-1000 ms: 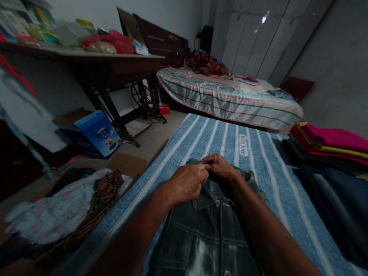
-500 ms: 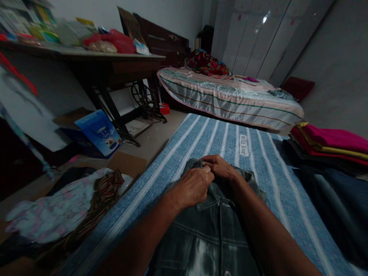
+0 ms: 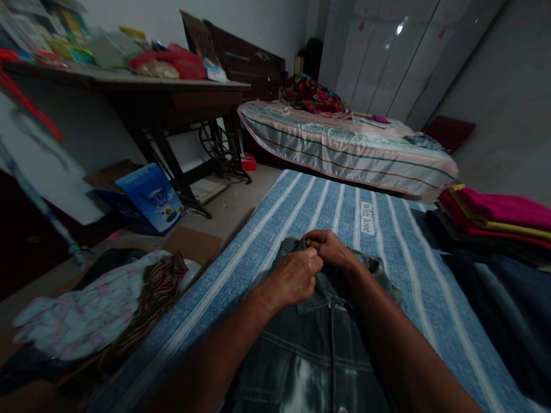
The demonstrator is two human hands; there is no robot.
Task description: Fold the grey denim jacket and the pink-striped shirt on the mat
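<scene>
A dark grey-green denim jacket [image 3: 297,350] lies front up, its collar towards the far side and its front placket running down the middle. My left hand [image 3: 297,276] is closed on cloth at the collar, knuckles upward. Right against it, my right hand [image 3: 330,248] bends over the collar and pinches the cloth there. The fingertips of both hands meet and are partly hidden. Under the jacket is a blue cloth [image 3: 241,275] with white stripes and a "With love" label [image 3: 367,218].
Folded clothes [image 3: 503,215] are stacked at the right, beside dark folded jeans [image 3: 512,298]. Loose clothes [image 3: 86,310] lie in a cardboard box at the left. Beyond stand a blue box [image 3: 150,198], a treadle sewing table [image 3: 172,86] and a bed [image 3: 344,143].
The view has shifted slightly, moving the scene a little to the right. Both hands keep nearly the same hold at the collar, and the jacket lies as before.
</scene>
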